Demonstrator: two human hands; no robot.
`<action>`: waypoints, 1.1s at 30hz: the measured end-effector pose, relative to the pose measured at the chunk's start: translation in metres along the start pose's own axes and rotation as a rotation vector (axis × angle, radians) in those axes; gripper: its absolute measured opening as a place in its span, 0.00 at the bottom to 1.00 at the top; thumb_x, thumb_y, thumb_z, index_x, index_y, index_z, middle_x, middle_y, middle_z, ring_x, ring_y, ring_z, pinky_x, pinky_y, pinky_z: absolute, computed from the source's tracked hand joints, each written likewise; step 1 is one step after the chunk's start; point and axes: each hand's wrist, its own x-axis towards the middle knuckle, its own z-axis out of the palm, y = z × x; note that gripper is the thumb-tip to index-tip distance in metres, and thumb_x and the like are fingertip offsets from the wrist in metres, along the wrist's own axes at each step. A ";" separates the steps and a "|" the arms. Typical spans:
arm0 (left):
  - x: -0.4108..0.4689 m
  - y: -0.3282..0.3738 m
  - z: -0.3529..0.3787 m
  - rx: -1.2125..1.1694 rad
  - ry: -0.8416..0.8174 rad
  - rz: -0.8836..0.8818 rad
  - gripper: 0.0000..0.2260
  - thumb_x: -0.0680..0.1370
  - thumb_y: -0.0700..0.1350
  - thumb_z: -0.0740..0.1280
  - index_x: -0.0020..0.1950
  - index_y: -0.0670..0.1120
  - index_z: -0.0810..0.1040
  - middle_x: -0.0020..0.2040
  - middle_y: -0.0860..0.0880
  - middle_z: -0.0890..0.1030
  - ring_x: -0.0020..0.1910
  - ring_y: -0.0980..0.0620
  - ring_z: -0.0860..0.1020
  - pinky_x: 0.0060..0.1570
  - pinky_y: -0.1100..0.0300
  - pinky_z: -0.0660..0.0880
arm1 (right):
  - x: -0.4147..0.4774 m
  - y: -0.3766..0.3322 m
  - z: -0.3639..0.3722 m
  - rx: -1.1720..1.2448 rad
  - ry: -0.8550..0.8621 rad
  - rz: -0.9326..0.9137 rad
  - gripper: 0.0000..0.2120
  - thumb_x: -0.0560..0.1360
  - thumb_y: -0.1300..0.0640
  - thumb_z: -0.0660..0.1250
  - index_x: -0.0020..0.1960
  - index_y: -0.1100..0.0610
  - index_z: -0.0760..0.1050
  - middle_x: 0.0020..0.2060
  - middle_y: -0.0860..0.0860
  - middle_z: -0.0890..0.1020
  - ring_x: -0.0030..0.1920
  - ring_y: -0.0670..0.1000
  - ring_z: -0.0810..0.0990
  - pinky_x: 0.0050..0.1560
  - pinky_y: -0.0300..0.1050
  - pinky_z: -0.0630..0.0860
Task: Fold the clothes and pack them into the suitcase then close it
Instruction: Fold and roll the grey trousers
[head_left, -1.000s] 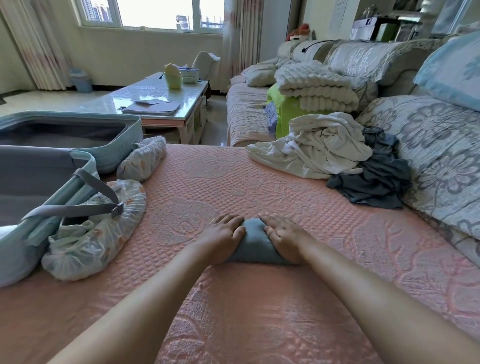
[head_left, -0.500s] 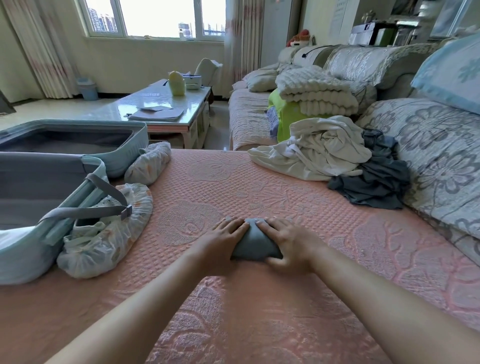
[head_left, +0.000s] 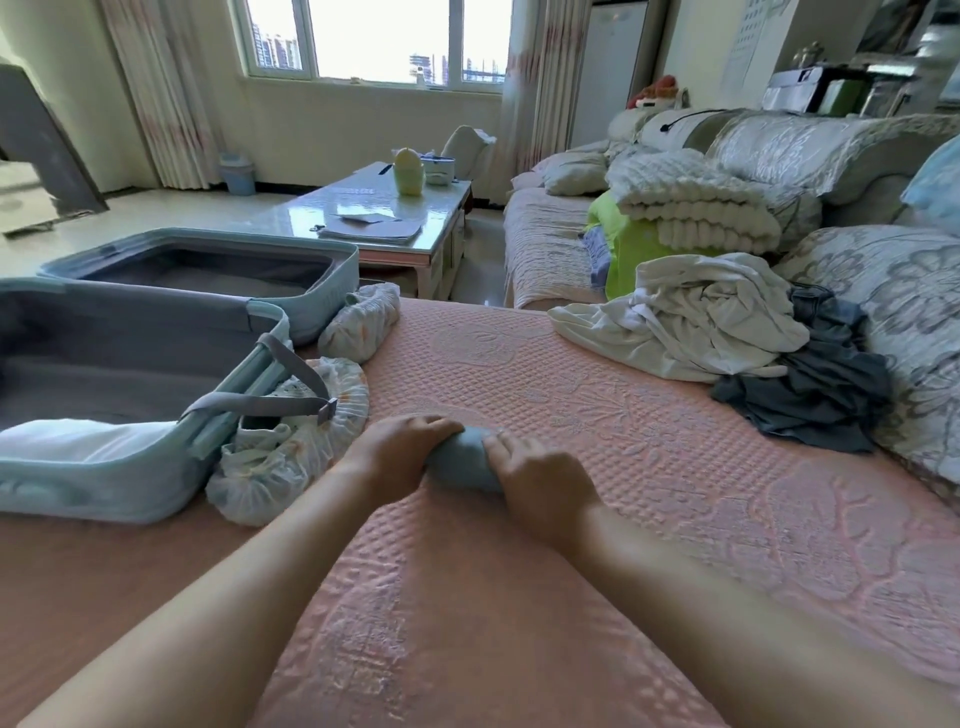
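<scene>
A small grey-blue folded garment (head_left: 461, 460) lies on the pink quilted cover in front of me. My left hand (head_left: 400, 449) grips its left end with curled fingers, and my right hand (head_left: 540, 475) grips its right end. Only a narrow strip of the cloth shows between them. The light blue suitcase (head_left: 104, 483) lies open at the left, with a white folded cloth (head_left: 78, 439) in its near half. A white crumpled garment (head_left: 691, 317) and a dark grey one (head_left: 821, 395) are heaped at the right.
Two bundles in patterned plastic covers (head_left: 280, 441) (head_left: 361, 322) lie beside the suitcase. A grey suitcase strap (head_left: 260, 402) hangs over the nearer bundle. Flowered cushions (head_left: 904, 312) line the right side. A glass coffee table (head_left: 384, 218) stands beyond the bed.
Both hands have closed in over the grey-blue garment, so less of it shows. The bundle and hands have shifted a little to the left, and my view has lifted and turned left.
</scene>
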 end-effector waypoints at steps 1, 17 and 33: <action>-0.010 -0.010 -0.004 0.009 -0.035 -0.013 0.27 0.71 0.34 0.65 0.70 0.46 0.73 0.65 0.49 0.78 0.63 0.49 0.77 0.64 0.57 0.72 | 0.006 -0.014 -0.005 0.050 -0.029 -0.024 0.20 0.74 0.58 0.55 0.62 0.61 0.76 0.50 0.57 0.82 0.42 0.61 0.83 0.35 0.53 0.81; -0.082 -0.016 -0.008 -0.094 -0.060 -0.541 0.22 0.75 0.41 0.62 0.70 0.49 0.71 0.65 0.45 0.67 0.68 0.42 0.66 0.69 0.48 0.65 | 0.027 -0.068 0.005 0.544 -0.440 0.173 0.29 0.82 0.39 0.52 0.81 0.42 0.49 0.81 0.49 0.51 0.79 0.53 0.55 0.77 0.54 0.56; -0.039 -0.012 -0.018 -0.683 -0.053 -0.996 0.27 0.65 0.57 0.74 0.56 0.40 0.81 0.50 0.43 0.83 0.48 0.47 0.81 0.45 0.57 0.77 | 0.004 -0.069 0.017 0.540 -0.246 0.171 0.27 0.83 0.44 0.53 0.80 0.45 0.53 0.80 0.52 0.57 0.77 0.55 0.60 0.76 0.53 0.58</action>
